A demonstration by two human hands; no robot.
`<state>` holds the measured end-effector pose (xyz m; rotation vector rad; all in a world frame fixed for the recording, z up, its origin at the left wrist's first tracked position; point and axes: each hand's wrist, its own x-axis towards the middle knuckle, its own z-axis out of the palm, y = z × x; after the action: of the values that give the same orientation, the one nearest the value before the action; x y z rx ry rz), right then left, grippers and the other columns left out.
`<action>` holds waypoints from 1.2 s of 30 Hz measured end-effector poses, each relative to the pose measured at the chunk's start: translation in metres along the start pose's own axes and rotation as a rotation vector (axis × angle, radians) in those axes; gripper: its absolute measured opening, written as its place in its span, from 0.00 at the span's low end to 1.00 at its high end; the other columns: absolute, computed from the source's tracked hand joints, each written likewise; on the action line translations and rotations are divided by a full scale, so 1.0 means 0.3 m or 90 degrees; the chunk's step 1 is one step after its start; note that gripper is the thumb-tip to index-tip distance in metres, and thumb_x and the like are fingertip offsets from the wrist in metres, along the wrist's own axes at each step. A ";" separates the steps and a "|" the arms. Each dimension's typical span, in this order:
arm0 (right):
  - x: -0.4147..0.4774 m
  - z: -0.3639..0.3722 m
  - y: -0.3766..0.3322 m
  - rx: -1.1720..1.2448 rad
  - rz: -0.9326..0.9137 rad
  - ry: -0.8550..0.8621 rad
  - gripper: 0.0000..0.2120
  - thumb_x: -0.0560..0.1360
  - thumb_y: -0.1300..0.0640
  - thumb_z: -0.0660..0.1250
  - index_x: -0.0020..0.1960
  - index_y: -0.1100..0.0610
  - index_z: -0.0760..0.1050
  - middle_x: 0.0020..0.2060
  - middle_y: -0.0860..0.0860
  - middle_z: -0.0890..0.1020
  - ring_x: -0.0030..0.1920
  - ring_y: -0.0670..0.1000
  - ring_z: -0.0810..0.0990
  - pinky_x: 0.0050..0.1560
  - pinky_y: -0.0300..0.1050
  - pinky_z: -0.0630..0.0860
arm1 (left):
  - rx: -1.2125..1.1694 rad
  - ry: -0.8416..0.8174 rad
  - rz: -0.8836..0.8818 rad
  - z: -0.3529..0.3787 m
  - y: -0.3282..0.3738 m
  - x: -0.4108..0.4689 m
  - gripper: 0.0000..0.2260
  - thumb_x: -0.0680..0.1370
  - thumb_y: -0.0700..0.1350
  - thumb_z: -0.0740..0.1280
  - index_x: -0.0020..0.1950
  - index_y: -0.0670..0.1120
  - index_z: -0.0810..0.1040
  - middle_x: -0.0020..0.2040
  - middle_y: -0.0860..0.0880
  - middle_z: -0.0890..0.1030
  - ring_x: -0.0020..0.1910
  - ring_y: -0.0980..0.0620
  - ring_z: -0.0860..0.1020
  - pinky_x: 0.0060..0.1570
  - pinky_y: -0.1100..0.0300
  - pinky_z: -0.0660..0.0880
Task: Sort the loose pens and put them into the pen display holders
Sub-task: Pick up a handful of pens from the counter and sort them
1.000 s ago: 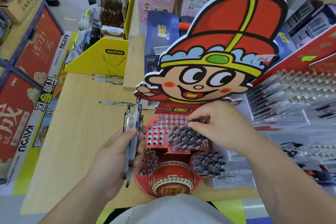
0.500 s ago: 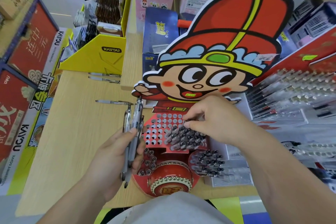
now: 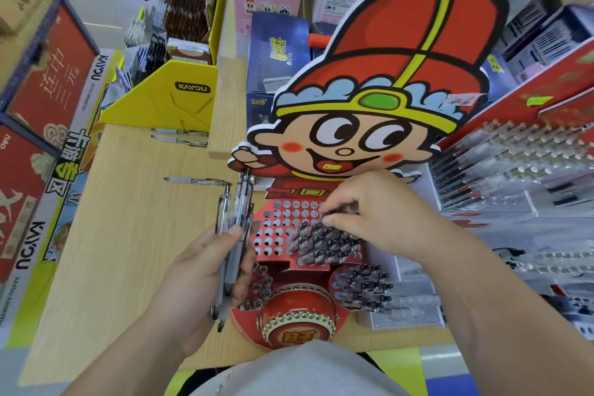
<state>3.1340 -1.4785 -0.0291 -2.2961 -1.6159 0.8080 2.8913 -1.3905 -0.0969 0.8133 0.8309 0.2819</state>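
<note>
1. Head view: your left grip (image 3: 205, 270) is clasping a bundle of pens (image 3: 240, 202), held upright just left of the red pen holder (image 3: 276, 225).
2. Your right grip (image 3: 376, 219) is curling over the holder's perforated panel, thumb and fingertips pinching a pen (image 3: 351, 210) at the back of the seated pens (image 3: 324, 244).
3. One loose pen (image 3: 193, 181) is lying on the table (image 3: 128, 235) beyond your left grip; two more pens (image 3: 180, 136) are lying farther back by the yellow box (image 3: 167, 100).

Hands (image 3: 205, 270) (image 3: 379, 215) with pens (image 3: 240, 202) at red holder (image 3: 277, 219)
</note>
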 end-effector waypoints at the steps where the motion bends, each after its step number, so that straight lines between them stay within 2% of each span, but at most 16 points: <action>1: 0.001 -0.002 -0.003 -0.007 -0.006 -0.005 0.07 0.75 0.49 0.74 0.52 0.45 0.86 0.43 0.39 0.84 0.44 0.38 0.79 0.42 0.32 0.73 | 0.001 0.000 0.001 0.001 0.001 -0.001 0.11 0.78 0.55 0.66 0.43 0.48 0.77 0.37 0.42 0.74 0.27 0.49 0.67 0.27 0.57 0.65; 8: 0.005 -0.007 -0.012 -0.023 -0.017 -0.012 0.07 0.75 0.50 0.74 0.53 0.45 0.85 0.39 0.36 0.81 0.41 0.36 0.78 0.39 0.28 0.67 | -0.005 -0.004 0.009 0.007 0.010 -0.018 0.12 0.77 0.55 0.67 0.48 0.46 0.75 0.38 0.41 0.74 0.28 0.48 0.67 0.27 0.57 0.66; 11: 0.003 -0.015 -0.016 -0.031 -0.019 -0.025 0.09 0.76 0.51 0.73 0.56 0.47 0.85 0.44 0.39 0.84 0.44 0.39 0.80 0.44 0.36 0.74 | 0.000 -0.009 0.008 0.014 0.015 -0.030 0.16 0.77 0.55 0.67 0.54 0.43 0.74 0.38 0.41 0.75 0.28 0.48 0.67 0.27 0.56 0.67; 13: -0.008 -0.026 -0.018 -0.024 -0.021 -0.026 0.12 0.77 0.52 0.72 0.59 0.48 0.83 0.48 0.40 0.84 0.47 0.39 0.80 0.50 0.39 0.78 | 0.009 -0.016 0.015 0.022 0.021 -0.040 0.18 0.78 0.56 0.70 0.54 0.42 0.74 0.38 0.41 0.75 0.28 0.48 0.67 0.27 0.57 0.67; 15: -0.030 -0.041 -0.020 0.050 -0.022 0.024 0.12 0.77 0.54 0.71 0.60 0.48 0.82 0.49 0.38 0.83 0.49 0.37 0.80 0.51 0.33 0.77 | 0.026 -0.022 0.024 0.033 0.030 -0.051 0.18 0.77 0.57 0.71 0.53 0.42 0.76 0.37 0.42 0.75 0.28 0.48 0.67 0.27 0.57 0.68; 17: -0.056 -0.053 -0.027 0.154 -0.018 0.119 0.10 0.78 0.53 0.71 0.58 0.46 0.83 0.45 0.37 0.84 0.49 0.36 0.80 0.49 0.29 0.75 | 0.051 -0.026 0.034 0.047 0.040 -0.060 0.18 0.76 0.57 0.72 0.53 0.43 0.78 0.37 0.43 0.76 0.28 0.49 0.68 0.28 0.57 0.67; 19: -0.083 -0.059 -0.040 0.263 -0.018 0.185 0.07 0.77 0.51 0.71 0.55 0.45 0.84 0.44 0.37 0.85 0.48 0.38 0.81 0.47 0.31 0.76 | 0.086 -0.035 0.046 0.067 0.052 -0.067 0.16 0.74 0.56 0.71 0.53 0.44 0.79 0.36 0.45 0.76 0.28 0.50 0.68 0.28 0.58 0.65; 22: -0.114 -0.040 -0.067 0.414 -0.016 0.168 0.05 0.77 0.49 0.71 0.52 0.43 0.83 0.44 0.42 0.86 0.47 0.44 0.83 0.49 0.41 0.78 | 0.140 -0.071 0.068 0.112 0.063 -0.073 0.06 0.74 0.54 0.70 0.43 0.52 0.79 0.36 0.46 0.74 0.27 0.50 0.66 0.27 0.59 0.64; 24: -0.130 -0.012 -0.074 0.455 -0.013 0.161 0.05 0.75 0.48 0.73 0.50 0.45 0.84 0.42 0.44 0.86 0.44 0.45 0.84 0.49 0.43 0.79 | 0.170 -0.087 0.079 0.144 0.065 -0.078 0.04 0.74 0.53 0.71 0.40 0.56 0.79 0.35 0.46 0.73 0.27 0.51 0.66 0.26 0.61 0.64; 27: -0.157 0.017 -0.064 0.496 -0.018 0.173 0.03 0.75 0.49 0.74 0.45 0.48 0.84 0.37 0.48 0.85 0.40 0.50 0.83 0.42 0.41 0.79 | 0.191 -0.101 0.093 0.180 0.060 -0.085 0.02 0.73 0.53 0.73 0.43 0.59 0.81 0.35 0.43 0.69 0.28 0.50 0.64 0.26 0.60 0.63; 29: -0.177 0.025 -0.050 0.546 -0.005 0.184 0.02 0.74 0.50 0.75 0.44 0.48 0.84 0.37 0.49 0.86 0.39 0.48 0.84 0.40 0.37 0.78 | 0.204 -0.106 0.100 0.196 0.055 -0.088 0.07 0.73 0.53 0.74 0.50 0.60 0.82 0.33 0.43 0.66 0.29 0.47 0.61 0.27 0.58 0.61; 31: -0.196 0.029 -0.038 0.577 0.005 0.190 0.03 0.73 0.50 0.76 0.44 0.49 0.84 0.38 0.50 0.86 0.39 0.49 0.84 0.41 0.38 0.79 | 0.225 -0.110 0.108 0.210 0.049 -0.093 0.13 0.72 0.54 0.75 0.55 0.59 0.82 0.33 0.44 0.64 0.30 0.46 0.60 0.28 0.57 0.60; 33: -0.213 0.033 -0.032 0.598 0.005 0.194 0.03 0.72 0.51 0.77 0.44 0.50 0.84 0.37 0.50 0.86 0.39 0.49 0.84 0.41 0.39 0.79 | 0.230 -0.115 0.110 0.221 0.044 -0.100 0.12 0.72 0.56 0.75 0.54 0.59 0.82 0.32 0.44 0.64 0.29 0.49 0.61 0.27 0.59 0.61; 36: -0.230 0.029 -0.025 0.633 0.023 0.197 0.03 0.74 0.57 0.75 0.47 0.50 0.84 0.38 0.51 0.86 0.40 0.49 0.85 0.41 0.39 0.80 | 0.202 -0.098 0.099 0.233 0.036 -0.108 0.05 0.75 0.56 0.71 0.47 0.58 0.82 0.32 0.46 0.71 0.27 0.51 0.65 0.26 0.60 0.65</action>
<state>3.1063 -1.5401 -0.0114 -1.6035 -0.7517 0.9159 2.9230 -1.4370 -0.0433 1.1847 0.6768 0.2242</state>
